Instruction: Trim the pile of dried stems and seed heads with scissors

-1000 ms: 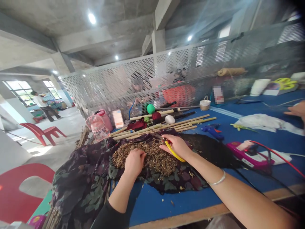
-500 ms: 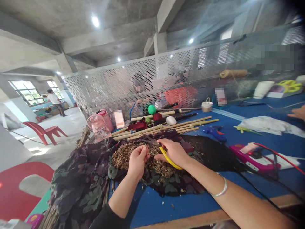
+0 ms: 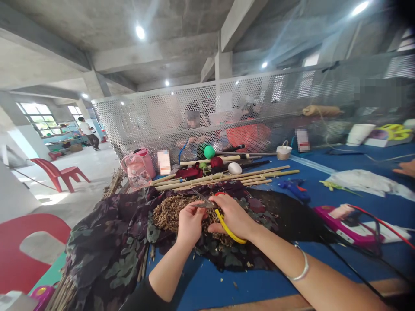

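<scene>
My right hand [image 3: 234, 217] is closed around scissors [image 3: 231, 230] with a yellow handle loop. Their blades point left and stand apart, right at the fingertips of my left hand [image 3: 190, 223]. That hand is pinched closed; whatever sits between its finger and thumb is too small and covered to name. Below both hands lies a heap of short brown dried plant bits [image 3: 166, 212], spread on a dark leaf-patterned cloth [image 3: 106, 246].
Bamboo sticks [image 3: 272, 173], a green ball [image 3: 209, 151] and a white egg-shaped piece [image 3: 234, 168] lie behind the heap. Rightward are a blue glue gun [image 3: 295, 190] and a magenta power strip [image 3: 345, 226] with cables. A perforated screen [image 3: 145, 116] rises beyond; another person's hand [image 3: 407, 168] shows far right.
The scissor blades have opened and come down over my left fingertips. My left hand has tilted slightly. In the background, a standing person has turned and shifted right.
</scene>
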### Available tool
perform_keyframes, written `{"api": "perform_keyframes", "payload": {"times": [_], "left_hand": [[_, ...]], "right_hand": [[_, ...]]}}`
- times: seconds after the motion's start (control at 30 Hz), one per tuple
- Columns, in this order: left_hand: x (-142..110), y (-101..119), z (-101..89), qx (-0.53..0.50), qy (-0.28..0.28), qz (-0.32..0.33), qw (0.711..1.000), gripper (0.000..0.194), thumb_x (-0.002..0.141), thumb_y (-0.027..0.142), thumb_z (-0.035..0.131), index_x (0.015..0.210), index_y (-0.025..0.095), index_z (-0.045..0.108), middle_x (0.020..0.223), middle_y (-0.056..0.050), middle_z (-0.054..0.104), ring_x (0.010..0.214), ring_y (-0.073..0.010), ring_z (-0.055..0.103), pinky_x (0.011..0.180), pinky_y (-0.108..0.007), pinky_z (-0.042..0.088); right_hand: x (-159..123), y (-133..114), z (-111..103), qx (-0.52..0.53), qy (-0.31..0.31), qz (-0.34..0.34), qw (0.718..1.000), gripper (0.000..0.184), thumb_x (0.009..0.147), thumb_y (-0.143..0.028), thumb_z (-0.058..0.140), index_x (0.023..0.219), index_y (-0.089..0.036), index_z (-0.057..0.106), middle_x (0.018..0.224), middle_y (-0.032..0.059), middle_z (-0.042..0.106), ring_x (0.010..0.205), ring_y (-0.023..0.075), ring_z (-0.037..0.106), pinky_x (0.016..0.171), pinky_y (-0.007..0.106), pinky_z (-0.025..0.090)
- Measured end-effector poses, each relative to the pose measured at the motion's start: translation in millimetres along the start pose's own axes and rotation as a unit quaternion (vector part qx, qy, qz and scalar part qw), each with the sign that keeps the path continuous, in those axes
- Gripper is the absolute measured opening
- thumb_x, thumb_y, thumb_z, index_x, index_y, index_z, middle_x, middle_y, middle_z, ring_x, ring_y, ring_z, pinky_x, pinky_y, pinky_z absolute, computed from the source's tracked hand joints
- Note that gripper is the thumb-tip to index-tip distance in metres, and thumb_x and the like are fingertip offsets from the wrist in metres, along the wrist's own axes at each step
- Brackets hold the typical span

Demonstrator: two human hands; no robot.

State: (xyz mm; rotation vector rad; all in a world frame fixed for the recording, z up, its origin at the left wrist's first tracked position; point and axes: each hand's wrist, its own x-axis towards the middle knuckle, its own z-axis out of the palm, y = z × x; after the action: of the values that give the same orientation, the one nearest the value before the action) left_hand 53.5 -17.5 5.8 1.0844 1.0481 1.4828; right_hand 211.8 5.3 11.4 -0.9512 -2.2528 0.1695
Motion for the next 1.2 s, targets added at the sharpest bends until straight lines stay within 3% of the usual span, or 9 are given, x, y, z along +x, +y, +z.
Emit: {"api": "perform_keyframes", "payload": {"times": [0.33, 0.67, 0.83, 1.03, 1.2], "left_hand": [[-5, 4, -1.5, 0.147, 0.033, 0.077, 0.986, 0.023, 0.073, 0.031, 0.056, 0.081, 0.013, 0.067, 0.070, -0.004, 0.066, 0.062, -0.0136, 0.057, 0.061, -0.025, 0.046], [-8, 8, -3.3, 0.271, 0.037, 0.146, 0.951, 0.026, 0.081, 0.035, 0.048, 0.068, 0.016, 0.058, 0.061, 0.000, 0.058, 0.057, -0.0115, 0.051, 0.055, -0.021, 0.039], [-5, 6, -4.4, 0.252, 0.029, 0.140, 0.957, 0.026, 0.082, 0.037, 0.048, 0.071, 0.016, 0.058, 0.064, -0.001, 0.059, 0.062, -0.0124, 0.055, 0.060, -0.022, 0.042], [1, -1, -5.7, 0.164, 0.045, 0.105, 0.980, 0.023, 0.077, 0.033, 0.053, 0.084, 0.014, 0.064, 0.078, -0.004, 0.066, 0.070, -0.0145, 0.059, 0.066, -0.025, 0.047], [1, -3, -6.2, 0.177, 0.046, 0.095, 0.979, 0.021, 0.074, 0.028, 0.055, 0.085, 0.014, 0.066, 0.080, -0.006, 0.068, 0.069, -0.0152, 0.060, 0.067, -0.026, 0.048]], "right_hand": [[-2, -7, 1, 0.002, -0.009, 0.031, 0.999, 0.067, 0.059, -0.058, 0.069, 0.110, -0.017, 0.052, 0.092, 0.0090, 0.058, 0.086, 0.0246, 0.057, 0.076, 0.035, 0.045], [-1, -5, 1, 0.021, -0.008, 0.031, 0.999, 0.049, 0.065, -0.056, 0.066, 0.097, -0.020, 0.057, 0.087, 0.0063, 0.064, 0.080, 0.0214, 0.060, 0.070, 0.028, 0.045], [-1, -5, 1, -0.002, -0.018, 0.045, 0.999, 0.038, 0.072, -0.053, 0.061, 0.091, -0.021, 0.057, 0.076, 0.0031, 0.063, 0.070, 0.0190, 0.060, 0.059, 0.025, 0.041], [-2, -2, 4, -0.025, -0.006, 0.029, 0.999, 0.057, 0.066, -0.053, 0.065, 0.110, -0.019, 0.051, 0.095, 0.0087, 0.061, 0.091, 0.0240, 0.058, 0.077, 0.033, 0.045], [-2, -2, 5, -0.024, -0.001, 0.023, 0.999, 0.064, 0.063, -0.054, 0.068, 0.112, -0.016, 0.050, 0.095, 0.0103, 0.059, 0.090, 0.0251, 0.057, 0.078, 0.036, 0.045]]}}
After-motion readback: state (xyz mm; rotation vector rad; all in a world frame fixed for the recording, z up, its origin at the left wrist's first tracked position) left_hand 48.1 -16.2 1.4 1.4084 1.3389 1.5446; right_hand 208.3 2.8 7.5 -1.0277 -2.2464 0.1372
